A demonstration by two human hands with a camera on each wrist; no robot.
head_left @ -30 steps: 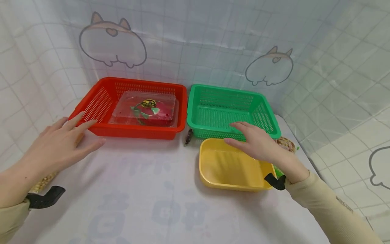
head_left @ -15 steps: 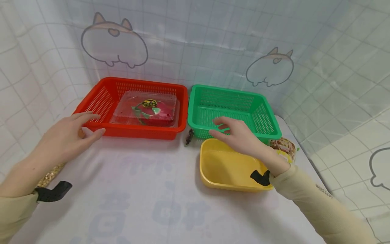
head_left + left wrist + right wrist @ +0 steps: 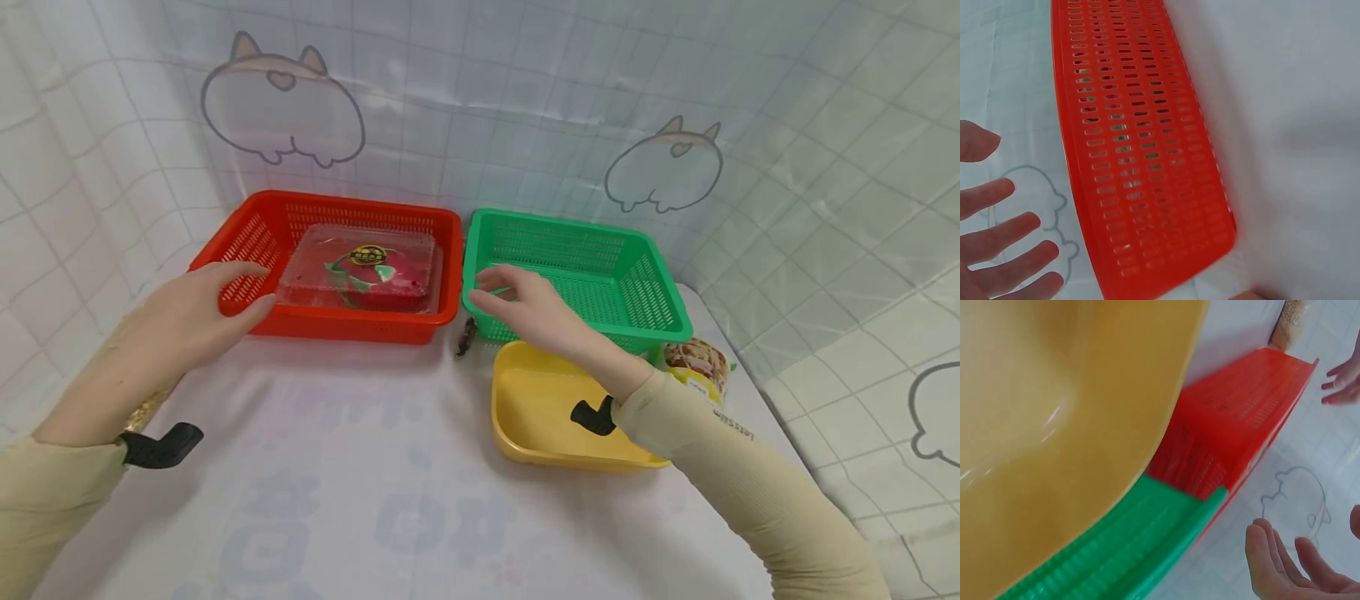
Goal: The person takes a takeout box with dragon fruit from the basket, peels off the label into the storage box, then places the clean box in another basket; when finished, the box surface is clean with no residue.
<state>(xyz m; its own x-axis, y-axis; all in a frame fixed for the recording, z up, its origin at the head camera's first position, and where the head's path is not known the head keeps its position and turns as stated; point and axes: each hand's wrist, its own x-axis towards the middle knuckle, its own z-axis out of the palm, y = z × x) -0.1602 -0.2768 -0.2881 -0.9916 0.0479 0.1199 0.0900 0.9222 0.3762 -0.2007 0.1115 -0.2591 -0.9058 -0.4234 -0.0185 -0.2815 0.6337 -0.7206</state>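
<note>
Head view: left hand [image 3: 180,323] and right hand [image 3: 531,307] hold nothing, fingers relaxed, thumbs apart. Two o'clock from the left one lies a red basket [image 3: 337,322] with a clear clamshell [image 3: 352,271]; two o'clock from the right, a green basket [image 3: 588,296]

Two baskets [image 3: 345,325], one yellow tub [image 3: 525,417], one clear box [image 3: 358,262], one small dark object [image 3: 467,337], at least two packages [image 3: 696,360], two whole cartoon animals [image 3: 283,104] and one cut off.
</note>
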